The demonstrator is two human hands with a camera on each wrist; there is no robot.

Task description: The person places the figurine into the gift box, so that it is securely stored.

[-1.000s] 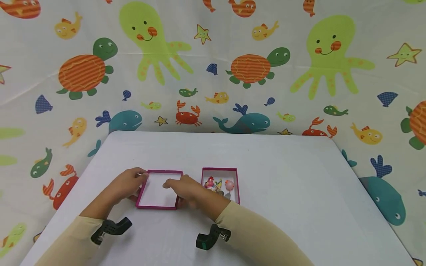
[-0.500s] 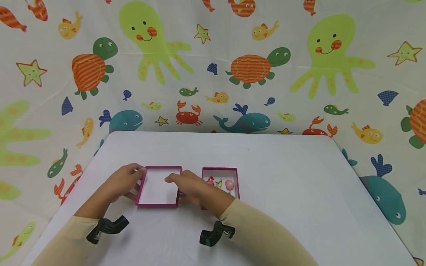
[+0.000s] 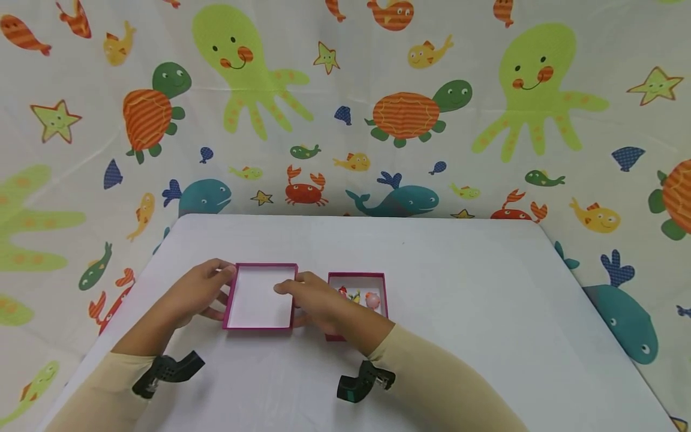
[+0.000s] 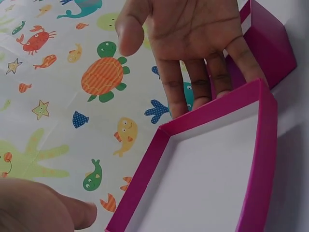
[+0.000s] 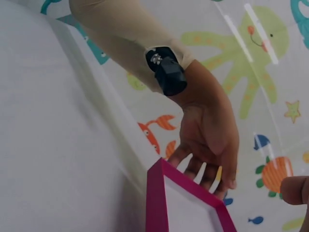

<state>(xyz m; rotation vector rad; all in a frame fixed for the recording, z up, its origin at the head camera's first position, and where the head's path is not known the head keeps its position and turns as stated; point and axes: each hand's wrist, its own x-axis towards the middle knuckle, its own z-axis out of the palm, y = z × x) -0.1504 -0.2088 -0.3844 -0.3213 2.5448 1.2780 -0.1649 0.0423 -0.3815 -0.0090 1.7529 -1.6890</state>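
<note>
Between my two hands is a shallow, square magenta box lid (image 3: 254,303) with a white inside, its open side up. It appears slightly raised from the table. My left hand (image 3: 200,291) touches its left wall with the fingers; in the right wrist view, the left hand (image 5: 210,135) keeps its thumb outside the lid (image 5: 155,198). At the opposite wall, my right hand (image 3: 315,303) presses with its fingers. Seen from the left wrist, the right hand (image 4: 193,34) has straight fingers against the lid (image 4: 268,145), the thumb apart.
Just right of the lid stands a matching magenta box (image 3: 356,274), partly hidden by my right forearm. Small colourful toys lie in it, among them a round pink one (image 3: 372,300). A sea-animal cloth (image 3: 345,144) hangs behind the white table (image 3: 475,312).
Both hands and the lid have moved a little away from me, and the lid has turned slightly straighter. The box with toys stays put.
</note>
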